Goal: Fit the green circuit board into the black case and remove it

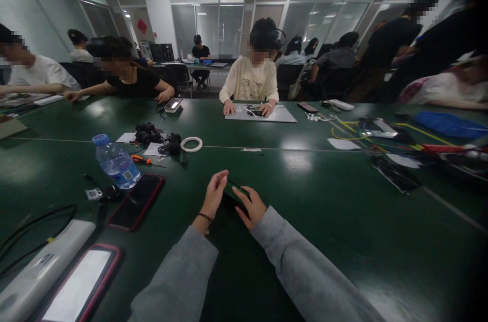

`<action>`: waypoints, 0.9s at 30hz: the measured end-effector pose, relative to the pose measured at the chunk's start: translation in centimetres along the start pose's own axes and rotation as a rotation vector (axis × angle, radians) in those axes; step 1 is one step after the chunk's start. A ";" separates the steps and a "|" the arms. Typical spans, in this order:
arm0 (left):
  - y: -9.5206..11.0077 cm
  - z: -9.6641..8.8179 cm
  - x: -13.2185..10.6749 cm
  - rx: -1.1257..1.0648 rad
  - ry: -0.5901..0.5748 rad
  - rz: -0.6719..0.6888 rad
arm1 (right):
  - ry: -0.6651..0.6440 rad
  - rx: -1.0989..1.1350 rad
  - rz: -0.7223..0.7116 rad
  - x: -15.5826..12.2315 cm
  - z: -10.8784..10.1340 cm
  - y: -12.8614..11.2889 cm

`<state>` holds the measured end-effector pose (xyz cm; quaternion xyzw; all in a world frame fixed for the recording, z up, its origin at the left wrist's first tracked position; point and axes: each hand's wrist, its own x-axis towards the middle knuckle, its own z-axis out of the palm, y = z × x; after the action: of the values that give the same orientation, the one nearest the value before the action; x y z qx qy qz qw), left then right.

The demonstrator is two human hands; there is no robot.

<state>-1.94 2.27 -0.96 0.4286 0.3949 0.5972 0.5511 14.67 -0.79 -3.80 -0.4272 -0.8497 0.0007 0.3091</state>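
Both my hands rest close together on the dark green table [305, 200], in grey sleeves. My left hand [214, 193] is raised with thumb and fingers curled into a pinch on the near end of a thin dark strip [238, 187]. My right hand [251, 205] lies over the strip's other end, fingers bent down on it. The strip is small and dark against the table, so I cannot tell what it is. A black band circles my left wrist.
Left of my hands lie a red-edged phone [136, 201], a water bottle [114, 160], an orange screwdriver [143, 160], a tape roll [191, 143] and another phone with a white screen [78, 281]. Cables and tools [396, 147] clutter the right. People sit across the table.
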 end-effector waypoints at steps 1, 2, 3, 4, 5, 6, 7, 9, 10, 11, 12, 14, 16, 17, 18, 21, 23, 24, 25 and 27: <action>0.0 0.0 0.1 0.009 -0.023 0.002 | 0.009 0.020 0.008 0.0 0.0 -0.3; 0.0 -0.1 0.1 0.004 -0.041 -0.001 | 0.029 0.034 0.028 0.0 -0.1 -0.4; 0.0 -0.1 0.2 -0.007 -0.052 -0.007 | 0.058 0.048 0.054 0.0 -0.3 -0.3; 0.0 -0.2 0.2 -0.017 -0.054 -0.012 | 0.087 0.066 0.080 0.0 -0.4 -0.2; -0.1 -0.2 0.2 -0.023 -0.053 -0.016 | 0.110 0.092 0.104 0.0 -0.5 0.0; -0.1 -0.3 0.3 -0.025 -0.052 -0.020 | 0.120 0.123 0.123 0.0 -0.6 0.2; -0.1 -0.3 0.3 -0.026 -0.051 -0.023 | 0.116 0.155 0.134 0.0 -0.6 0.3; -0.2 -0.3 0.3 -0.038 -0.055 -0.031 | 0.090 0.204 0.138 0.0 -0.7 0.4; -0.2 -0.3 0.3 -0.049 -0.056 -0.032 | 0.080 0.220 0.133 0.1 -0.7 0.3; -0.2 -0.3 0.3 -0.059 -0.057 -0.031 | 0.079 0.231 0.124 0.1 -0.7 0.2; -0.2 -0.3 0.3 -0.066 -0.053 -0.029 | 0.086 0.240 0.114 0.2 -0.7 0.1; -0.3 -0.4 0.3 -0.070 -0.042 -0.026 | 0.105 0.256 0.092 0.3 -0.8 0.1; -0.3 -0.5 0.4 -0.064 -0.037 -0.029 | 0.119 0.267 0.078 0.3 -0.9 0.1; -0.4 -0.5 0.4 -0.060 -0.037 -0.031 | 0.123 0.271 0.077 0.4 -0.9 0.1; -0.4 -0.6 0.4 -0.056 -0.042 -0.033 | 0.127 0.274 0.079 0.4 -0.9 0.2; -0.5 -0.7 0.5 -0.049 -0.058 -0.032 | 0.149 0.281 0.082 0.4 -0.8 0.4; -0.5 -0.8 0.5 -0.051 -0.068 -0.030 | 0.171 0.280 0.070 0.4 -0.7 0.4; -0.6 -0.8 0.5 -0.054 -0.072 -0.030 | 0.183 0.278 0.062 0.4 -0.7 0.5; -0.6 -0.8 0.6 -0.059 -0.073 -0.031 | 0.193 0.274 0.055 0.5 -0.6 0.5; -0.5 -0.8 0.6 -0.075 -0.070 -0.038 | 0.211 0.264 0.034 0.5 -0.6 0.6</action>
<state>-2.54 2.90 -1.69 0.4206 0.3608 0.5856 0.5916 15.16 -0.22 -3.22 -0.3950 -0.7976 0.0728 0.4499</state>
